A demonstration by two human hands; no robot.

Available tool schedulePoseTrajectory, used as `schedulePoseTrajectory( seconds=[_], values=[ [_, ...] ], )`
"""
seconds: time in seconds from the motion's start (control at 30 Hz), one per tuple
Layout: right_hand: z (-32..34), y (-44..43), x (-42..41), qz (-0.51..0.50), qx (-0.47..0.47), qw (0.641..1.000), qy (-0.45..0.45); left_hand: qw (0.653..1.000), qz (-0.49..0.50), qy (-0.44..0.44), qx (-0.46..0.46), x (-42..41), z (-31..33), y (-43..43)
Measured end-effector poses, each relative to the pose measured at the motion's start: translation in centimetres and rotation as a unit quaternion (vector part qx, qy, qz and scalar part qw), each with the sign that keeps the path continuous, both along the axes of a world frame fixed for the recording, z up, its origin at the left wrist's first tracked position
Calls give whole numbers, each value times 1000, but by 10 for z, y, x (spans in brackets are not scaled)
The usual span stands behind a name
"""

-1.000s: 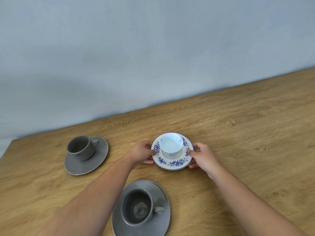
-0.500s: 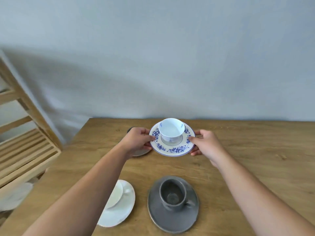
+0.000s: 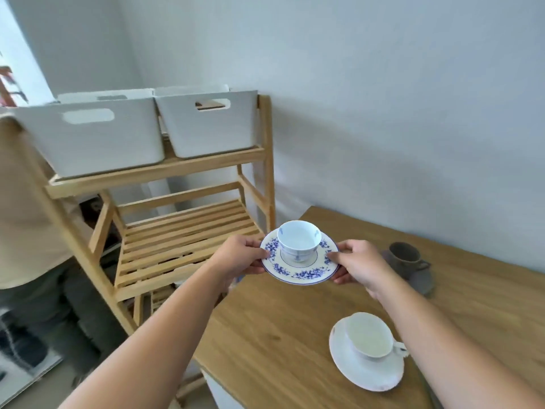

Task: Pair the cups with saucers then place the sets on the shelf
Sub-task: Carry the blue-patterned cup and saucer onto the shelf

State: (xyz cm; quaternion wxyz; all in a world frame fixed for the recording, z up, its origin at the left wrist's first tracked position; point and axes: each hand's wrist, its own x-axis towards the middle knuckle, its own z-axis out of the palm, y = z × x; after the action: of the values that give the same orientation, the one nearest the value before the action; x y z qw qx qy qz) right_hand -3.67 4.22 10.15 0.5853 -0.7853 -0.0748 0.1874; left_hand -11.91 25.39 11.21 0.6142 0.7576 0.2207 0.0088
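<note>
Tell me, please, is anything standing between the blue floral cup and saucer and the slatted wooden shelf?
Nothing visible does. Left hand and right hand hold the floral saucer with its cup beside the bare slatted shelf; the white bins sit one tier higher.

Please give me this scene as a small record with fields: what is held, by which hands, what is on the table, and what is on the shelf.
held: blue-flowered white saucer carrying a white cup with blue marks
hands: left hand and right hand, one at each side of its rim
table: wooden table with a plain white cup and saucer set and a grey cup and saucer set
shelf: wooden slatted shelf unit, middle level bare; two white plastic bins on top
</note>
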Motion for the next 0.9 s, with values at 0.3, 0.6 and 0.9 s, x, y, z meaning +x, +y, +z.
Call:
schedulePoseTrajectory(
  seconds=[0.3, 0.6, 0.9],
  values=[
    [-26, 174, -20, 60, -27, 997, 26, 997, 71, 28, 22, -45, -24, 162],
    [-53, 282, 14, 143, -106, 984, -3, 987, 156, 43, 22, -42, -57, 245],
    [-95, 385, 61, 226, -141, 964, 8, 959, 277, 55, -2, -16, -112, 313]
  ],
)
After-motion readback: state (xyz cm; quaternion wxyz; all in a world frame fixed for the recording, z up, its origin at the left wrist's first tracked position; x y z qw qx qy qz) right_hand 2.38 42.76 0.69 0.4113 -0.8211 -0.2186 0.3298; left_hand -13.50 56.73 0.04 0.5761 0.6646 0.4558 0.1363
